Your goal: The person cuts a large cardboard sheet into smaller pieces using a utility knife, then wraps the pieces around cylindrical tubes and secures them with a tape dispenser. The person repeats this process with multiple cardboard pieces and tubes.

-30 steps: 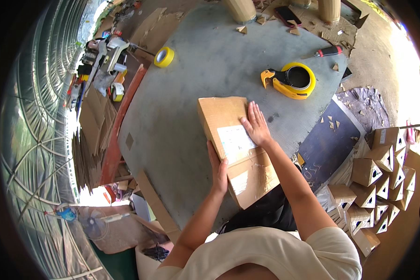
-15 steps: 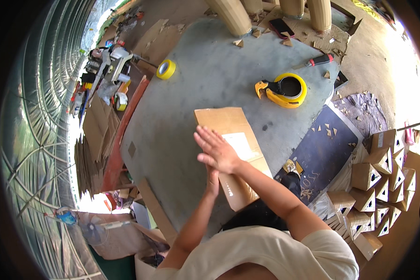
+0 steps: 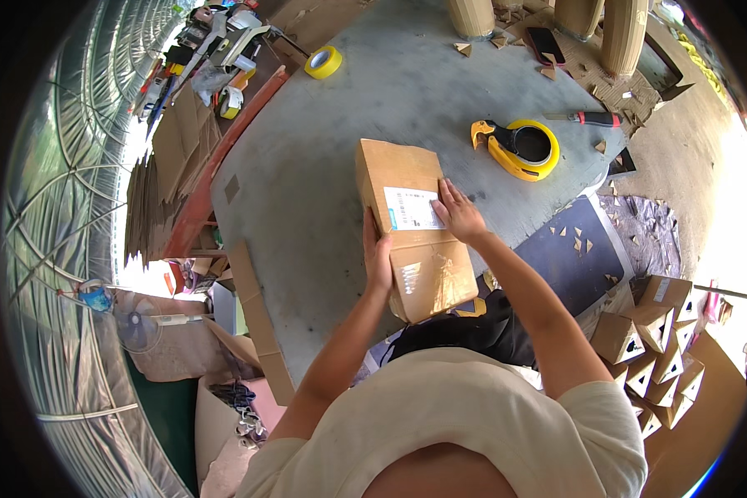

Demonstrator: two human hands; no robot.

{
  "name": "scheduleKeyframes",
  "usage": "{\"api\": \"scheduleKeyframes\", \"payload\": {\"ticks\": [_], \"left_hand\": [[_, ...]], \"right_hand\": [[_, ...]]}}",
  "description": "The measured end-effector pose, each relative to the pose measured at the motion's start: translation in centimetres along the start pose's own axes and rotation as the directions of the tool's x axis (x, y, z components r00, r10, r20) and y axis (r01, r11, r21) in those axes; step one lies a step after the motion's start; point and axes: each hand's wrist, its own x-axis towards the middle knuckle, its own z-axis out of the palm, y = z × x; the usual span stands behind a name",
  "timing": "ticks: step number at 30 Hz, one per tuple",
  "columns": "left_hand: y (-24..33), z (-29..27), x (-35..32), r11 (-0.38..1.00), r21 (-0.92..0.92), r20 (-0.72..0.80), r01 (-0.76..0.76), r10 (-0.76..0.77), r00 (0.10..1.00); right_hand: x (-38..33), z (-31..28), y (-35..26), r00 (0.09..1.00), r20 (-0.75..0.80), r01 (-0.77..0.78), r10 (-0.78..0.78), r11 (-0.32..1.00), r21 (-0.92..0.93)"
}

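While I watched through the head view, a brown cardboard box (image 3: 411, 228) lay flat on the grey table (image 3: 307, 207), near its front edge, with its near end jutting a little past that edge toward the person's body. A white label (image 3: 412, 208) sat on the box's top face, and clear tape shone across the half nearer the person.

My read of the left hand (image 3: 378, 257) was that it pressed flat against the box's left side, fingers stretched along the cardboard, closed round nothing. The right hand (image 3: 456, 214) rested on top, fingers spread wide and flat, their tips touching the right edge of the label. Neither hand gripped; both lay open against the box.

Toward the table's right edge I saw a yellow tape dispenser (image 3: 519, 148) lying well apart from the box, and beyond it, close to the far right corner, a knife with a red and black handle (image 3: 593, 119). A yellow tape roll (image 3: 323, 62) lay near the far left edge. Small cardboard offcuts were scattered by the far edge, beside a dark phone (image 3: 544, 45).

Left of the table, flattened cardboard sheets (image 3: 170, 166) leaned in a stack. At the lower right, off the table, folded small boxes (image 3: 651, 332) with triangular marks stood crowded together. A fan (image 3: 133, 319) stood on the floor at the lower left.
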Motion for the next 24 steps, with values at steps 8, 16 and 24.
{"api": "scheduleKeyframes", "payload": {"ticks": [8, 16, 24], "left_hand": [[1.5, 3.1, 1.0, 0.884, 0.389, -0.283, 0.261, -0.154, 0.947], [2.4, -5.4, 14.9, 0.915, 0.404, 0.262, 0.013, -0.13, 0.956], [-1.1, -3.5, 4.1, 0.883, 0.248, 0.328, 0.399, -0.464, 0.823]], "right_hand": [[-13.4, -10.9, -2.9, 0.673, 0.205, -0.738, 0.711, 0.627, 0.249], [-15.7, -4.1, -9.8, 0.602, 0.562, -0.573, 0.567, -0.183, 0.799], [-21.5, -14.3, -20.2, 0.772, -0.402, -0.315, 0.492, 0.846, 0.43]]}}
